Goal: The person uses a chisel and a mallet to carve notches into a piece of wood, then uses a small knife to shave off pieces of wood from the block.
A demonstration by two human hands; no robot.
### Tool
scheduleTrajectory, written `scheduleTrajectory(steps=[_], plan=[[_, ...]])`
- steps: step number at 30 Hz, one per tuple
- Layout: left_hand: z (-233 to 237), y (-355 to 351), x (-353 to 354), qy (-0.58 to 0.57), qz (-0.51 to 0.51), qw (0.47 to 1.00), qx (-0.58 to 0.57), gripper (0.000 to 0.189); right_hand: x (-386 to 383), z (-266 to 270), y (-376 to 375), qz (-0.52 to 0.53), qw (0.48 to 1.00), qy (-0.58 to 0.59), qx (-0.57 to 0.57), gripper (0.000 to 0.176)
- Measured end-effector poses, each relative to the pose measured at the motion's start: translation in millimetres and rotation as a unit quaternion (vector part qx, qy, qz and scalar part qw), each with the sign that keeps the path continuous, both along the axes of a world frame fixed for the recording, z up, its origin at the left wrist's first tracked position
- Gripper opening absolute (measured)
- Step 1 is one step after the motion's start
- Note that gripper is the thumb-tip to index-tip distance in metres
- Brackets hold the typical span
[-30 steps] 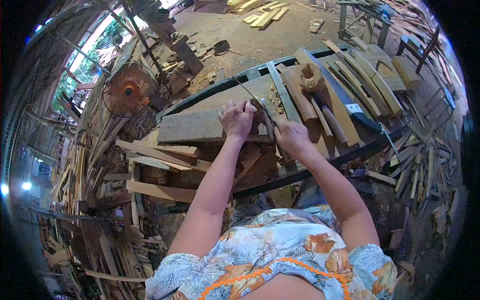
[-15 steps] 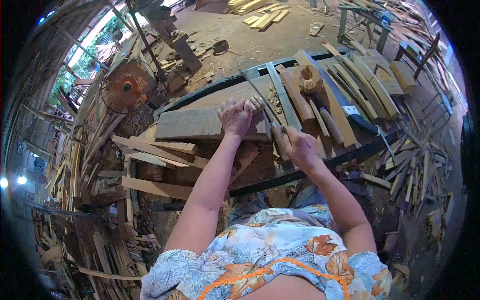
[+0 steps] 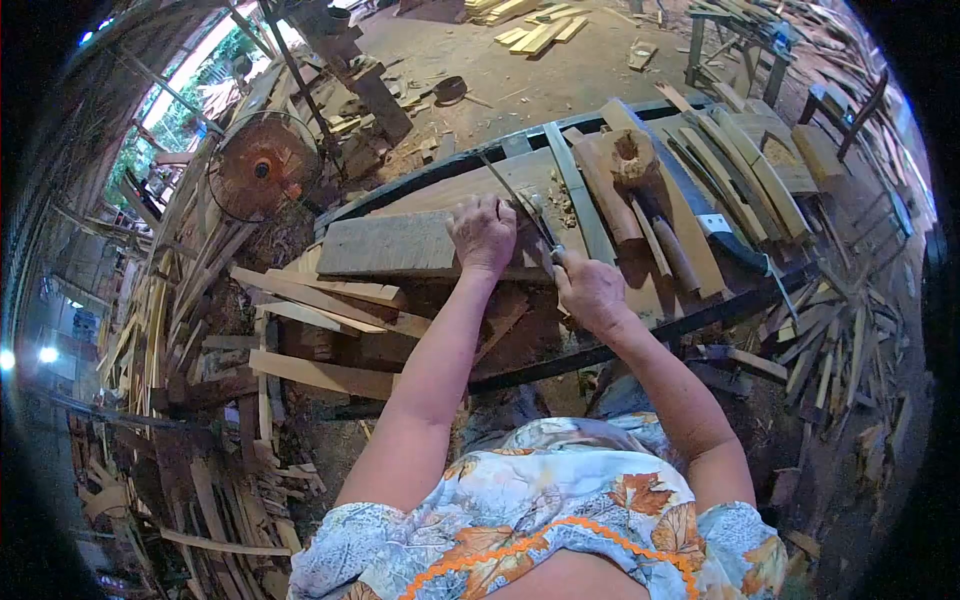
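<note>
My right hand (image 3: 590,288) is wrapped round the handle of a long, thin-bladed tool (image 3: 520,200). Its narrow metal blade slants away toward the far left, passing just beside my left hand (image 3: 482,235). The fingers of that left hand curl over a small wood piece (image 3: 535,204), mostly hidden, at the right end of a thick grey-brown wooden block (image 3: 385,245). Pale wood chips (image 3: 562,205) lie right of the blade. Close by on the right rests a flat greenish-grey strip (image 3: 578,190).
Right of my hands lie a hollowed wooden piece (image 3: 630,158), a round wooden rod (image 3: 678,255) and a handsaw (image 3: 712,224) with a dark handle. Wood strips (image 3: 325,370) stick out at the left. A round fan (image 3: 262,168) stands beyond them.
The tool's handle has shifted up and left a little as my right hand moved. My left hand has turned, its fingers now more on top and hiding more of the wood piece.
</note>
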State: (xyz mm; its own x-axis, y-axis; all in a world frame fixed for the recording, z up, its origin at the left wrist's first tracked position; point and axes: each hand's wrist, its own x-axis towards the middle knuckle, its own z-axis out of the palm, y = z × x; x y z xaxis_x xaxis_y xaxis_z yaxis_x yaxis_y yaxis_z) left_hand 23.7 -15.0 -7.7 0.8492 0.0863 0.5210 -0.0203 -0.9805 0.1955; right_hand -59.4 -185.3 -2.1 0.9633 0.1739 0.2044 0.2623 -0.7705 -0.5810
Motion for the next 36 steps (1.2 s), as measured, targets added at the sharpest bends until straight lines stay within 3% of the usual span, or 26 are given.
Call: scheduleTrajectory(steps=[12, 15, 19, 22, 32, 34, 36], plan=[[-4, 2, 2, 0.0, 0.005, 1.0, -0.012, 0.026, -59, 4, -40, 0.017, 0.997, 0.057, -0.056, 0.02], [-2, 2, 1, 0.01, 0.014, 1.0, -0.002, 0.025, -40, 11, -25, 0.025, 0.997, 0.052, -0.048, 0.019], [-6, 5, 3, 0.0, 0.002, 1.0, 0.001, 0.024, 46, -18, 16, 0.037, 0.998, -0.02, -0.055, 0.016], [-1, 2, 2, 0.006, 0.001, 1.0, -0.003, 0.026, 54, -3, 29, 0.016, 0.997, -0.039, -0.057, 0.016], [-5, 3, 3, -0.005, -0.009, 1.0, -0.017, 0.027, -52, -7, -33, 0.015, 0.998, 0.042, -0.039, 0.021], [-5, 4, 3, 0.001, -0.015, 1.0, -0.02, 0.026, -18, -12, -19, 0.016, 0.998, 0.009, -0.054, 0.019], [-4, 3, 0, 0.0, -0.019, 1.0, -0.023, 0.026, 19, -16, 1, 0.028, 0.999, -0.032, 0.001, 0.017]])
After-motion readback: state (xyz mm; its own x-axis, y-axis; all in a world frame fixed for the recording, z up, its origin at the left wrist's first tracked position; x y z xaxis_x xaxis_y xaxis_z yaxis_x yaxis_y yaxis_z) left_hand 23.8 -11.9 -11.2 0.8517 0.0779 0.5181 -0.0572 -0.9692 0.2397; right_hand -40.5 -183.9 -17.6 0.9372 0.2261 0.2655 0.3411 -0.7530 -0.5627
